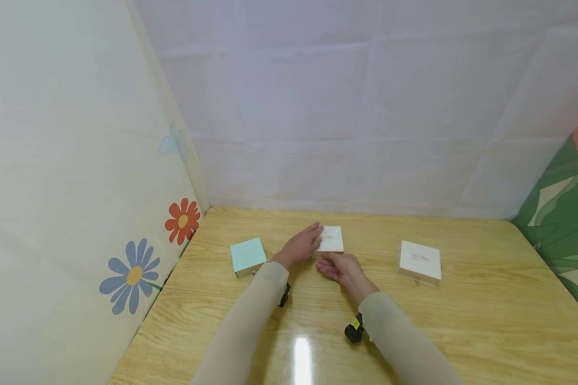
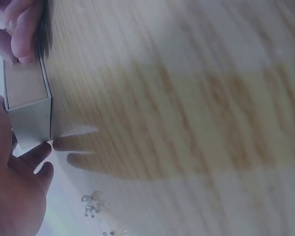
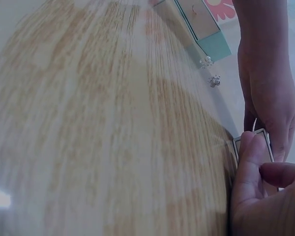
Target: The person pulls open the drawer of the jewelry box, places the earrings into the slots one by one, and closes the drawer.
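Note:
A small white drawer-style box [image 1: 331, 238] lies on the table's far middle. My left hand [image 1: 302, 246] holds its left side; in the left wrist view the fingertips [image 2: 38, 153] meet the box's lower corner. At the front face my right hand [image 1: 341, 269] has its thumb and fingers close together, as the right wrist view shows. Those fingers cover part of the front, so whatever they pinch there is hidden. The box's beige front panel [image 2: 27, 86] sits flush inside its frame. A turquoise box [image 1: 248, 255] stands to the left.
Another white box [image 1: 420, 261] rests on the wooden table [image 1: 501, 299] at the right. Small shiny earrings [image 3: 215, 81] lie near the turquoise box. A white cloth wall [image 1: 347, 107] rises behind the table; a flower-printed panel [image 1: 77, 160] bounds its left side.

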`<state>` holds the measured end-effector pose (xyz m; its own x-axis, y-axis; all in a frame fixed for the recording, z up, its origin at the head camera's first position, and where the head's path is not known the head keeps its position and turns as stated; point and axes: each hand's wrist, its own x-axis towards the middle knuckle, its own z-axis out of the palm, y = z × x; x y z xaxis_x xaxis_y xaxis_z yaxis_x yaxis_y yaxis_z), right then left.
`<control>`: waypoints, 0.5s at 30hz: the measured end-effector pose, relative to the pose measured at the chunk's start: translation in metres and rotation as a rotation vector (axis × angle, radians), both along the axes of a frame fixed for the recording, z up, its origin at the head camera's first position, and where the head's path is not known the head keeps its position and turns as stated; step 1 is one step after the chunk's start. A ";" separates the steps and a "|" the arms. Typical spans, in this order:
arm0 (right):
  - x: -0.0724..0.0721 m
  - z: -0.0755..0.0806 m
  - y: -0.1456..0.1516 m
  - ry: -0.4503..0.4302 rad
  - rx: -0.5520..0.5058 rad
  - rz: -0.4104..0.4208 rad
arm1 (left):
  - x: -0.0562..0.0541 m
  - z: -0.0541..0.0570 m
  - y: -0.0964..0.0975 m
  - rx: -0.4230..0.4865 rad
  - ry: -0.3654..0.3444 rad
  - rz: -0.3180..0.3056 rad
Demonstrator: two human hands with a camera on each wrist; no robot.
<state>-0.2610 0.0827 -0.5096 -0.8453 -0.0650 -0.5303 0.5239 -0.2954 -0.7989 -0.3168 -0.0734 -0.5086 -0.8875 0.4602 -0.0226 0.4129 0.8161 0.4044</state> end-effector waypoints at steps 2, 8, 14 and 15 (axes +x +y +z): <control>0.001 0.000 0.000 0.001 0.007 0.000 | 0.001 0.001 0.001 -0.031 0.012 0.002; 0.004 0.002 0.001 -0.004 0.008 0.002 | 0.003 0.004 0.004 -0.077 0.013 0.003; 0.011 0.010 -0.001 0.005 0.028 0.029 | 0.003 0.003 0.003 -0.108 0.066 -0.001; 0.012 0.012 -0.002 0.016 0.034 0.038 | 0.003 0.004 0.003 -0.131 0.087 -0.002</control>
